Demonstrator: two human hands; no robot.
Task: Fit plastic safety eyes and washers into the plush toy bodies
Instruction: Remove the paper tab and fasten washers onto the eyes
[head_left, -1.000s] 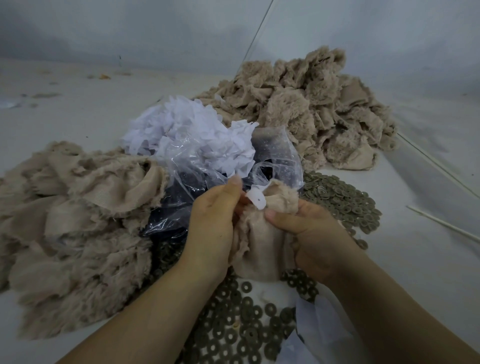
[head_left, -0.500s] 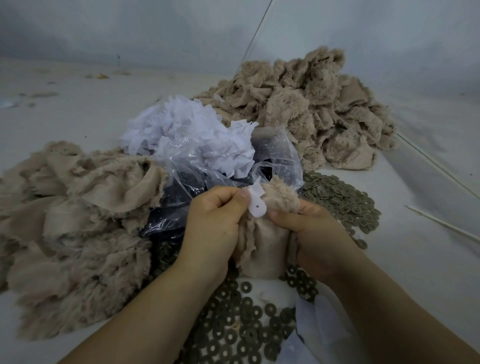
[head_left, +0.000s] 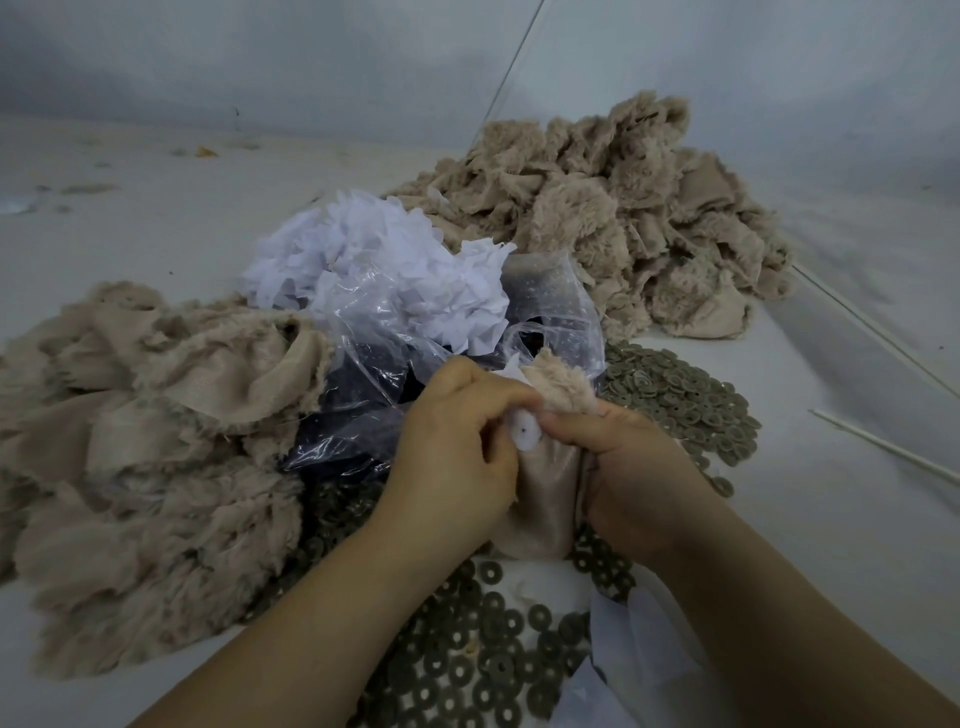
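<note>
White patch (head_left: 523, 432) now lower on plush body (head_left: 545, 493), pinched between both hands' grip.

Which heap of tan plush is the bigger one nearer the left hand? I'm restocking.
The tan plush heap at the left, beside the left hand; the other heap lies far back right.

Left hand (head_left: 457, 447): knuckles up, fingers curled inward, thumb and forefinger pinching at the tips beside the other hand.
Right hand (head_left: 631, 467): back of the hand up, thumb stretched leftward, fingers tucked under and gripping.
Gap between the hands: thumbs nearly touching, tip to tip.
Left forearm (head_left: 311, 618): bare, rising from bottom left.
Right forearm (head_left: 810, 629): bare, rising from bottom right, wrist slightly bent.
</note>
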